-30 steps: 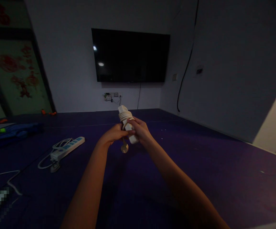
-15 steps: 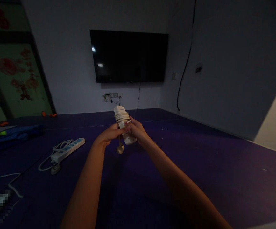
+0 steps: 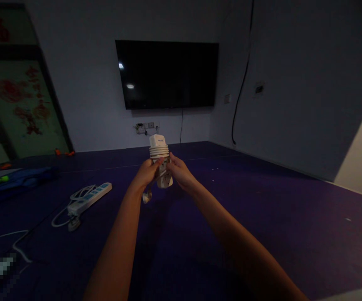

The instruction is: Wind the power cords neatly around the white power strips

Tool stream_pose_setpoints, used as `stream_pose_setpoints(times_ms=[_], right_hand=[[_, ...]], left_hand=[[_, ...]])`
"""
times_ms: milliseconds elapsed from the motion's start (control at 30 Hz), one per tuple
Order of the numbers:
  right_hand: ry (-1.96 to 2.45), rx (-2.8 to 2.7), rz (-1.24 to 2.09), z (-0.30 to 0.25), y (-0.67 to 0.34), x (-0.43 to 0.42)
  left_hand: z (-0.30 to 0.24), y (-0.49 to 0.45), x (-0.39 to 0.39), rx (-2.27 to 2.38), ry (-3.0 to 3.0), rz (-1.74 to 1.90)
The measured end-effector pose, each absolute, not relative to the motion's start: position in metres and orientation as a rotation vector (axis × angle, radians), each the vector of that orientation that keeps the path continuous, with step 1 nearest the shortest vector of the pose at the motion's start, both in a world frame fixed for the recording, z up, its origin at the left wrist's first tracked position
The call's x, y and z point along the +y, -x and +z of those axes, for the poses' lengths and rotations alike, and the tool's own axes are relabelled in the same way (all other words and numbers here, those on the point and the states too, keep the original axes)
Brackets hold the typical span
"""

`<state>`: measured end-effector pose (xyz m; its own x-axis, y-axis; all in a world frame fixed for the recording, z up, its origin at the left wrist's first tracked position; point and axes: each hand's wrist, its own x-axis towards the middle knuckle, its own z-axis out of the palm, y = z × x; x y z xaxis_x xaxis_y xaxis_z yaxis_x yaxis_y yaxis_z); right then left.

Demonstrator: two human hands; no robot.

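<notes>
On the far left we see a blue cloth on the floor, with a green thing on top. Next is a blue strip. It lies flat, so we think it can't roll. Its looped wire and end piece lie by it.

Our left hand has the left side of the strip. Its thumb is bent over the front, just under the rings of cord, with little gap left, and the other fingers are mostly hidden. A plug dangles below this hand. It is dark here, so we can't be sure if the thumb pins the cord too.

The strip is up off the floor, between both hands, nearly upright. The cord goes round its upper part. We think our hands hold lower down so the rings don't get pushed loose.

Our right hand pinches the right side, thumb and pointing finger close together on it. A hand on each side should keep it steady.

As for things that hold things, the blue strip has slots along its top. The wall sockets, farther right, have dark wires poking out, so they seem to hold a plug.
</notes>
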<state>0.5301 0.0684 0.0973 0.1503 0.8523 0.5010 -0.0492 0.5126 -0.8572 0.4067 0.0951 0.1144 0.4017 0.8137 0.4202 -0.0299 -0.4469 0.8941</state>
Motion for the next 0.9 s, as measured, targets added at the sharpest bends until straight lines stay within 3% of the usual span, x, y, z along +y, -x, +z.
stream_pose_setpoints(times_ms=[267, 433, 567, 900], right_hand=[[0.694, -1.150, 0.820, 0.107, -0.530, 0.060], [0.731, -1.121, 0.942, 0.121, -0.540, 0.049], [0.841, -1.012, 1.057, 0.134, -0.550, 0.036], [0.940, -1.016, 0.991, 0.131, -0.587, 0.045]], left_hand=[[0.119, -0.412, 0.092, 0.674, -2.039, 1.365], [0.123, -0.404, 0.093, 0.603, -1.852, 1.379], [0.126, -0.395, 0.093, 0.557, -1.567, 1.263], [0.128, -0.383, 0.079, 0.486, -1.332, 0.751]])
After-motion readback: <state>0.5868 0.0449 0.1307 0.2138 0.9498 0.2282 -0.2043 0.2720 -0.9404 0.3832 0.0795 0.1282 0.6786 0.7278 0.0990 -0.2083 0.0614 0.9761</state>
